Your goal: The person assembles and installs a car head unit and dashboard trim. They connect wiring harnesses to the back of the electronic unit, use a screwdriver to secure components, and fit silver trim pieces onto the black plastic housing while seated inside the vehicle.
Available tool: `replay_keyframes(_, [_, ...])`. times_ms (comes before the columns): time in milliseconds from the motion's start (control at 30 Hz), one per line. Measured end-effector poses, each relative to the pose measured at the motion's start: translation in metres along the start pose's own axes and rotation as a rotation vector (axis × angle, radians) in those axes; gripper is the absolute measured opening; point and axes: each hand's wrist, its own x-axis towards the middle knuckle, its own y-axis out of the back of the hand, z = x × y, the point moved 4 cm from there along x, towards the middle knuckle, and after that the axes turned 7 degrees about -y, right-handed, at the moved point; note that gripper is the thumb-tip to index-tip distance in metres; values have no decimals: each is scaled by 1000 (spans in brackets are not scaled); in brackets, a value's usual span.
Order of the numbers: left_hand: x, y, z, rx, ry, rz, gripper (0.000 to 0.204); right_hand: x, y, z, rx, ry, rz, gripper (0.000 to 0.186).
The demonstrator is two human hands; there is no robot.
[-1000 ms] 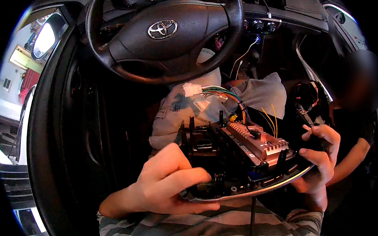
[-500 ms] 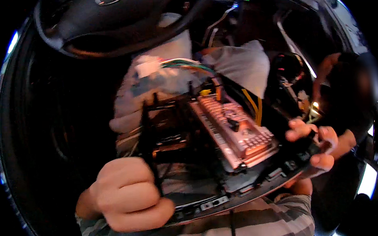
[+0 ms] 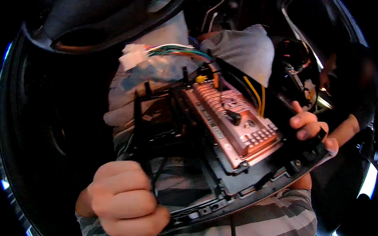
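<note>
A black plastic dashboard trim panel [image 3: 253,196] lies tilted over my lap, its back side facing up. Fixed to its right part is a car stereo unit [image 3: 224,127] with a finned metal body. From its far end a bundle of coloured wires [image 3: 181,51] curves left to a white connector plug [image 3: 134,56]. My left hand [image 3: 128,199] is closed in a fist round the panel's near left corner. My right hand [image 3: 311,126] grips the right end, fingers curled over the edge; the thumb is out of sight.
A steering wheel [image 3: 104,27] is at the upper left. My knees in light trousers [image 3: 245,53] stand beyond the panel. At right, a dark opening [image 3: 296,74] shows loose wires and parts. Another person [image 3: 352,82] is close by on the right, mostly in shadow.
The view has shifted, so the steering wheel sits higher and further left. The wires and plug have moved slightly up and left. Both hands keep their hold on the panel.
</note>
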Motion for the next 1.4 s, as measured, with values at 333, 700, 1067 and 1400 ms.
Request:
replay_keyframes(333, [-4, 2, 6, 78, 27, -46, 15, -1, 0, 4, 50, -17, 73, 11])
replay_keyframes(700, [-5, 32, -29, -971, 811, 799, 21, 1, -6, 2, -20, 7, 23, 43])
replay_keyframes(1067, [63, -15, -64, -919, 1087, 384, 38, 15, -18, -1, -1, 170, -38, 62])
replay_keyframes(1400, [97, -63, -82, -1017, 1068, -111, 31, 14, -18, -1, 47, 148, 1, 55])
